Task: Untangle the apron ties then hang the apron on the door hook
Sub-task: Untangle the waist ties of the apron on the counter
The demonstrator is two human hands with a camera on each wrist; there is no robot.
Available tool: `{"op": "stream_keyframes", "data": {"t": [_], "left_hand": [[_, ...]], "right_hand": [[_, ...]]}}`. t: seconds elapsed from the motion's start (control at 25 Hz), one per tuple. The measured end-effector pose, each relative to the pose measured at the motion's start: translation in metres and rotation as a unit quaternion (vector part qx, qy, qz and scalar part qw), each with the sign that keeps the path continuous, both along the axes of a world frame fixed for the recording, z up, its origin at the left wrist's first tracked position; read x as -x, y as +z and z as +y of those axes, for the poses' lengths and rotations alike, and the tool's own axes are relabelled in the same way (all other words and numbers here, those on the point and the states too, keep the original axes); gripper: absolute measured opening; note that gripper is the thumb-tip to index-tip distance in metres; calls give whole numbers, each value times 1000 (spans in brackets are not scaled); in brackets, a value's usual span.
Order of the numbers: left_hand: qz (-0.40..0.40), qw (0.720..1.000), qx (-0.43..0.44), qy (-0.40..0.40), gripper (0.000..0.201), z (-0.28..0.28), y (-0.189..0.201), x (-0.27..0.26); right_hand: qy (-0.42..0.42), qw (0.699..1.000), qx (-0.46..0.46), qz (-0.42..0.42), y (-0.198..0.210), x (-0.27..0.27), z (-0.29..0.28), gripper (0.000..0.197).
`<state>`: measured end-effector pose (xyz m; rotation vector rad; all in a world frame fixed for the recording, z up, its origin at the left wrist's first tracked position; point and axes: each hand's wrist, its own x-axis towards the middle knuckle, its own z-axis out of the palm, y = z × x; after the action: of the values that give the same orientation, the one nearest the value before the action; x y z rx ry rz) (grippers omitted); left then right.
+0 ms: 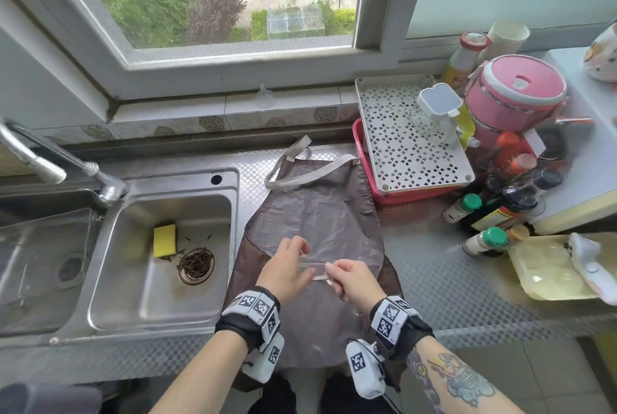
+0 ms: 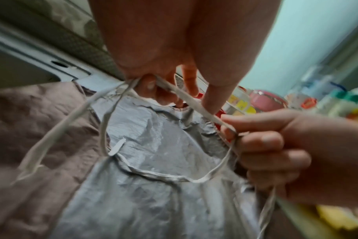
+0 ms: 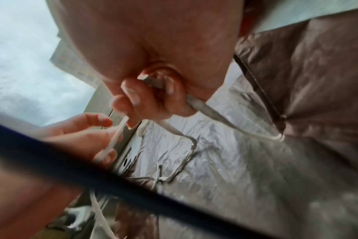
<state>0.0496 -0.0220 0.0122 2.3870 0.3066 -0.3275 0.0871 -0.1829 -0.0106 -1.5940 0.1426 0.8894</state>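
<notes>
With the brown apron (image 1: 320, 213) spread flat on the steel worktop (image 1: 434, 280), the left hand (image 1: 283, 266) and right hand (image 1: 354, 280) each pinch the pale ties (image 2: 186, 97), stretched taut between them; pulling apart harder would likely cinch the tangle rather than loosen it.

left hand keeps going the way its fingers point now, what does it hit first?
Likely the apron bib on the counter: the left hand, pinching the ties, points forward and slightly right over it. Height above the fabric is unclear.
</notes>
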Motion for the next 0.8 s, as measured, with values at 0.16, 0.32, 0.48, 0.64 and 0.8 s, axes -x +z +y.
{"op": "stream_keyframes", "data": {"t": [0.16, 0.32, 0.48, 0.64, 0.8], "left_hand": [[-89, 978, -163, -99, 27, -8, -11, 17], [-60, 988, -116, -79, 33, -24, -19, 20], [-28, 996, -5, -79, 36, -32, -15, 8], [-19, 998, -50, -36, 24, -41, -12, 9], [-25, 997, -44, -50, 34, -33, -14, 10]], "right_hand": [[-108, 990, -63, 73, 2, -1, 1, 27], [-105, 979, -127, 115, 10, -3, -1, 26], [-101, 977, -143, 120, 15, -12, -6, 25], [-105, 982, -110, 115, 15, -17, -8, 26], [-48, 994, 98, -8, 8, -17, -13, 24]]}}
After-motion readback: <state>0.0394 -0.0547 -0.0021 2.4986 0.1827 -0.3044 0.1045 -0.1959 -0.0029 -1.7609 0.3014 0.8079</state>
